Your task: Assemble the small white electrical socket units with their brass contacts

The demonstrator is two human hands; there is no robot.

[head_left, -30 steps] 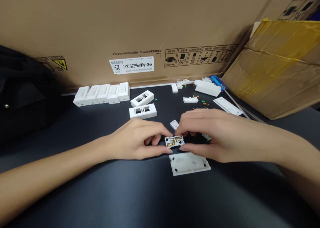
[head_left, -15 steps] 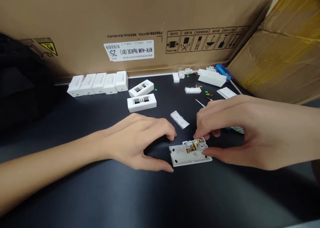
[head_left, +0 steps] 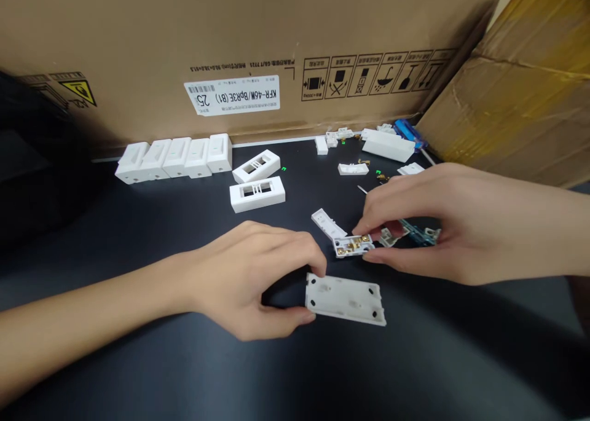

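Note:
My right hand (head_left: 433,224) pinches a small white switch insert with brass contacts (head_left: 353,246) between thumb and forefinger, just above the dark table. A green-handled tool (head_left: 417,233) and a small white part lie under its palm. My left hand (head_left: 258,279) grips the left end of a flat white cover plate (head_left: 345,299) with thumb and fingers, the plate lying below the insert. A small white rocker piece (head_left: 328,222) lies just behind the insert.
A row of several white switch modules (head_left: 173,158) and two white frames (head_left: 257,181) sit at the back left. Loose white and brass parts and a blue tool (head_left: 408,131) lie at the back right. Cardboard boxes (head_left: 516,101) wall the back and right. A black bag is at the left.
The right hand lifted the brass-contact insert off the cover plate and moved it up and back. The left hand closed on the plate's left end and pulled it slightly left.

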